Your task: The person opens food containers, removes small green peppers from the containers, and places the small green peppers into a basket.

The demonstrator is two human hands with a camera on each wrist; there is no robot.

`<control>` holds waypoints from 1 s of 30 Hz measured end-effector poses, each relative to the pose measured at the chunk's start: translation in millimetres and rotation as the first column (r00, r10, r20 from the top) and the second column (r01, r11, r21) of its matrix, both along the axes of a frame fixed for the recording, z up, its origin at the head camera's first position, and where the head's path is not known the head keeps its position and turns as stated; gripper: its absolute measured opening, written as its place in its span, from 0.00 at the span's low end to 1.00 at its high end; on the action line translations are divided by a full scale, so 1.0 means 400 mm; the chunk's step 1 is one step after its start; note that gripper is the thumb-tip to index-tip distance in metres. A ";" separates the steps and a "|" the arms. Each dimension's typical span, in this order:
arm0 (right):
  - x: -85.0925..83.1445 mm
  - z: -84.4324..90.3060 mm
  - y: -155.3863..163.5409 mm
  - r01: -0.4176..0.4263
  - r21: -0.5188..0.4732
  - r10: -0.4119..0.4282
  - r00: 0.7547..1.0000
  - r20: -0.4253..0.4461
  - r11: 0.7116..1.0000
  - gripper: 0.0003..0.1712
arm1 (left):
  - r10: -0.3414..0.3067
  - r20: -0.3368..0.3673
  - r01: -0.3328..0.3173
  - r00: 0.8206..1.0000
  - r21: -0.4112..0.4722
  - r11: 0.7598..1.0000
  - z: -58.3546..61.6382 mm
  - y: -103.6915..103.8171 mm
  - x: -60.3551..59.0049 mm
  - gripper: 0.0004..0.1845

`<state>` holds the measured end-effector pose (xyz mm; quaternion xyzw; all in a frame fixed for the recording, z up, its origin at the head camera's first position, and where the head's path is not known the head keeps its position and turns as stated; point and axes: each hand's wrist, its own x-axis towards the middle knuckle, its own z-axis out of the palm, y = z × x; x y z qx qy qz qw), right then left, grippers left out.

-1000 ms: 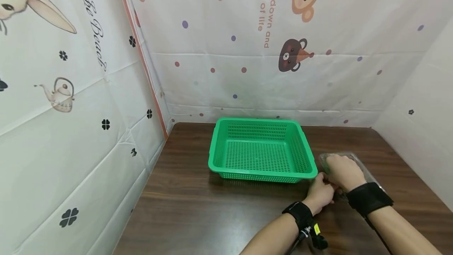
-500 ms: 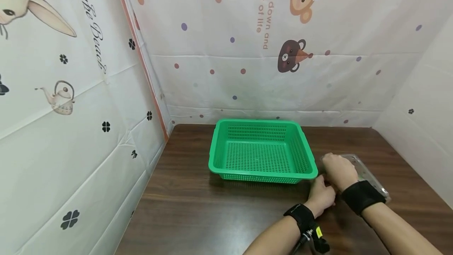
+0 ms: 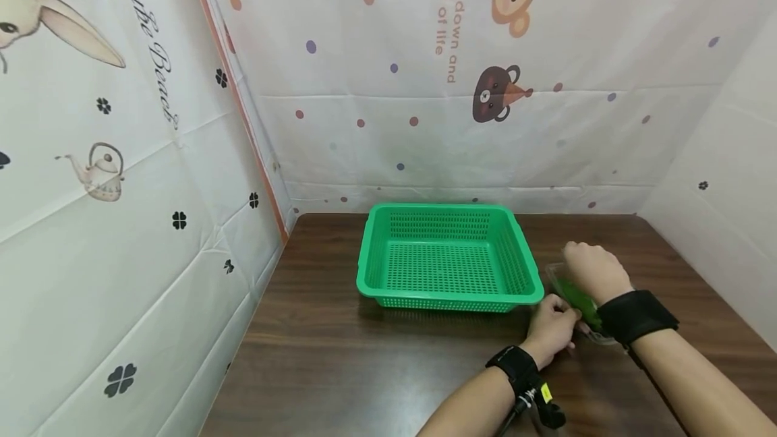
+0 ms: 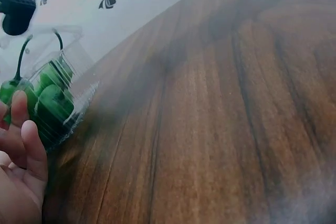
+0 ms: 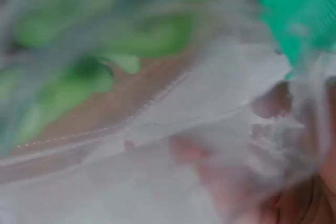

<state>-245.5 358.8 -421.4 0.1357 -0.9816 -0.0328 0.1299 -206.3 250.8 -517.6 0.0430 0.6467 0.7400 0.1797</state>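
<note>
- Printed sheets with cartoon animals, dots and clovers wall in a dark wood-grain counter on three sides.
- Right hand: fingers curled over the top of a clear plastic box, holding what the right wrist view suggests is its thin clear lid or film. That view is too blurred to confirm the exact grip.
- Left hand: rests on the counter at the near end of the box, fingers curled toward its near corner. The left wrist view shows the fingertips against the box wall; how firmly they grip cannot be told.
- Box contents: green peppers with dark stems, packed close together. The box sits on the counter just right of the basket, at its near right corner.
- Green basket: perforated, standing upright at the middle of the counter, nothing visible inside it.
- Hazard 1: the box is light and thin-walled. If the left hand does not brace it firmly, a pull on the lid is likely to drag or tip it, and the peppers could spill onto the counter.
- Hazard 2: the box lies very near the basket rim. A sideways tug could knock it against the basket.
- Hazard 3: squeezing the thin walls could buckle them.
</note>
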 end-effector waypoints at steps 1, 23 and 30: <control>0.000 0.005 -0.001 0.006 -0.015 -0.006 1.000 -0.008 1.000 0.08 | 0.003 0.000 -0.003 1.000 -0.002 1.000 0.000 0.000 -0.001 0.11; 0.112 0.052 0.032 0.223 -0.116 -0.205 0.967 0.149 0.968 0.22 | 0.037 0.051 -0.036 0.998 -0.019 0.999 0.002 0.004 0.001 0.10; 0.159 0.074 0.062 0.278 -0.113 -0.259 0.953 0.154 0.954 0.29 | 0.041 0.052 -0.041 0.998 -0.012 0.999 -0.003 0.007 -0.001 0.10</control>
